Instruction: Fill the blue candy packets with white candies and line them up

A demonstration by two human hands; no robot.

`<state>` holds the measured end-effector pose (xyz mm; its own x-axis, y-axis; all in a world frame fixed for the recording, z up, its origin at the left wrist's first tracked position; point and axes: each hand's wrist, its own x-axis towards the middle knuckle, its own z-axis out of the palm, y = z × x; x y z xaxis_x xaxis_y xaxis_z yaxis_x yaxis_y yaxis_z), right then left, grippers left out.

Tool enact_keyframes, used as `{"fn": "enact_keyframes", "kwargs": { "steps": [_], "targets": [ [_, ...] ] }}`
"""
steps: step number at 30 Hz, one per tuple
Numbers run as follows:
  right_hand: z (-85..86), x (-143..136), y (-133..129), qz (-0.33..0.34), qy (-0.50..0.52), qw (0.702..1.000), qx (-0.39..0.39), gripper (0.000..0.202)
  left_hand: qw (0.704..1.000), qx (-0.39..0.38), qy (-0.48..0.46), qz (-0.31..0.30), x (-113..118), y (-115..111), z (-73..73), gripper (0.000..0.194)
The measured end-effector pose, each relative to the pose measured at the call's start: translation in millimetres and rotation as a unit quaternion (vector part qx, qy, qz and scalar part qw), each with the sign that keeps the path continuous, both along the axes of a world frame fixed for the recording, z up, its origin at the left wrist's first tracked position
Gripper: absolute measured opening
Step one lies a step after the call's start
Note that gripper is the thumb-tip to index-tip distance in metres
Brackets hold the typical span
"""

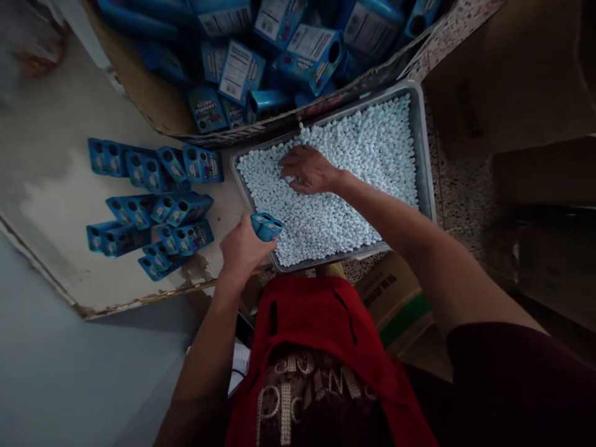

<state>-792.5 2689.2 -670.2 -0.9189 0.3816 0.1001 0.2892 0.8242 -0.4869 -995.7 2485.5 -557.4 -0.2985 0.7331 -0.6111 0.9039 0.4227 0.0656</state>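
left hand (pixel 242 248) holds blue box (pixel 266 226) (over tray (pixel 426 161))

Pale blue-white pellets (pixel 354 167) fill a grey metal tray (pixel 426 155). Beside the tray's near-left corner, the left hand (pixel 242 248) holds a bright blue carton (pixel 266 226) with a darker hole in its end. Left of the tray, rows of matching blue cartons (pixel 149 205) with small red-and-white print lie on a cream board (pixel 51 186) with brown, chipped edges. Behind the tray, a brown cardboard box (pixel 153 105) contains blue cartons with white label panels (pixel 242 68). Right of the tray lies speckled terrazzo floor (pixel 460 192). Below it, a red garment (pixel 316 323).
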Motion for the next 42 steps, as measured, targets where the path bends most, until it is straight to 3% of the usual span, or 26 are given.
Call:
{"fn": "enact_keyframes", "kwargs": {
  "steps": [4, 7, 9, 12, 14, 17, 19, 21, 24, 26, 29, 31, 33, 35, 40, 42],
  "targets": [
    [18.4, 30.1, -41.8, -0.074, -0.006, 0.993, -0.091, 0.068, 0.998, -0.035, -0.006, -0.053, 17.7, 14.7, -4.2, 0.068],
    [31.2, 60.8, -58.1, -0.112, 0.030, 0.985, -0.129, 0.072, 0.997, -0.032, -0.013, -0.075, 30.9, 31.8, -10.9, 0.074],
    [33.4, 84.7, -58.2, -0.192, 0.048, 0.976, -0.091, 0.071, 0.995, -0.027, -0.025, -0.091, 35.3, 40.4, -14.6, 0.076],
    [21.2, 108.6, -54.6, -0.356, 0.044, 0.933, -0.036, 0.075, 0.992, -0.013, -0.034, -0.119, 35.5, 47.4, -19.7, 0.076],
    [7.7, 107.6, -59.2, -0.396, 0.042, 0.916, -0.042, 0.079, 0.991, -0.009, -0.031, -0.131, 35.9, 51.4, -23.5, 0.072],
    [-5.9, 85.5, -76.9, -0.359, 0.076, 0.927, -0.079, 0.078, 0.991, -0.001, -0.036, -0.125, 44.4, 62.8, -29.0, 0.068],
    [-7.3, 68.6, -88.2, -0.355, 0.134, 0.917, -0.121, 0.077, 0.992, 0.012, -0.051, -0.115, 54.6, 74.3, -31.8, 0.069],
    [-3.8, 57.0, -95.1, -0.387, 0.213, 0.878, -0.187, 0.073, 0.992, 0.032, -0.066, -0.103, 64.0, 84.8, -34.1, 0.067],
    [8.5, 50.2, -98.9, -0.439, 0.328, 0.767, -0.334, 0.061, 0.984, 0.097, -0.123, -0.087, 68.3, 89.3, -39.8, 0.070],
    [20.8, 48.8, -100.2, -0.451, 0.404, 0.678, -0.416, 0.054, 0.958, 0.169, -0.211, -0.095, 64.2, 82.6, -48.0, 0.079],
    [40.9, 44.6, -102.4, -0.447, 0.506, 0.561, -0.479, 0.049, 0.893, 0.291, -0.323, -0.115, 55.1, 65.1, -65.6, 0.085],
    [50.9, 39.2, -104.2, -0.446, 0.541, 0.507, -0.502, 0.048, 0.867, 0.344, -0.340, -0.116, 50.8, 55.3, -75.9, 0.084],
    [56.6, 32.9, -106.7, -0.447, 0.550, 0.483, -0.515, 0.048, 0.868, 0.351, -0.336, -0.107, 48.5, 49.9, -80.2, 0.082],
    [60.1, 27.3, -109.9, -0.447, 0.544, 0.496, -0.509, 0.050, 0.885, 0.324, -0.324, -0.087, 48.1, 48.3, -76.1, 0.081],
    [78.4, 21.7, -116.8, -0.444, 0.474, 0.659, -0.379, 0.061, 0.930, 0.258, -0.254, -0.060, 52.8, 47.6, -42.5, 0.078],
    [89.0, 21.9, -117.3, -0.450, 0.453, 0.691, -0.340, 0.064, 0.935, 0.244, -0.243, -0.077, 54.4, 47.2, -32.0, 0.077]
  ]
}}
